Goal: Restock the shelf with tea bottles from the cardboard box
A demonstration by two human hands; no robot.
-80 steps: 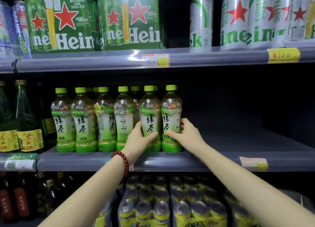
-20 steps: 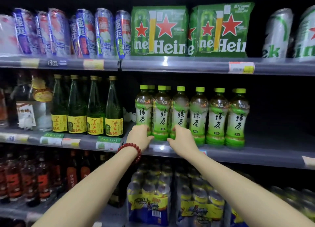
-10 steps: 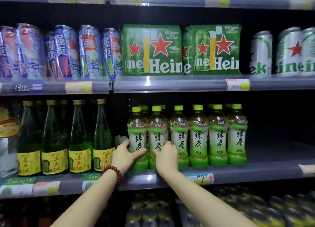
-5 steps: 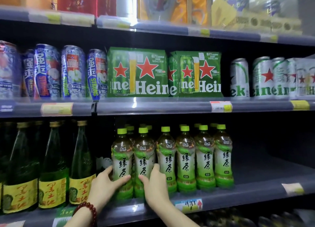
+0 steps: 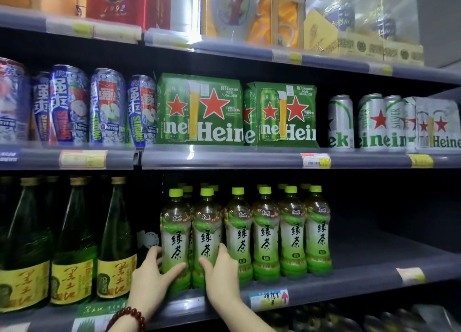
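While my left hand (image 5: 152, 279) curls its fingers round the base of the leftmost tea bottle (image 5: 175, 239), my right hand (image 5: 222, 277) grips the second bottle (image 5: 206, 237) beside it. Both stand upright at the shelf (image 5: 349, 285) front, opening a row of six: clear plastic, pale tea inside, lime-green caps, glossy green-and-white wrap labels printed 绿茶. Dark green glass bottles (image 5: 72, 244) with yellow labels stand left; above, green cartons (image 5: 199, 109) read "Heine".

Left hand (image 5: 152, 279) and right hand (image 5: 222, 277) reach forward; fingers curled, thumbs inward.
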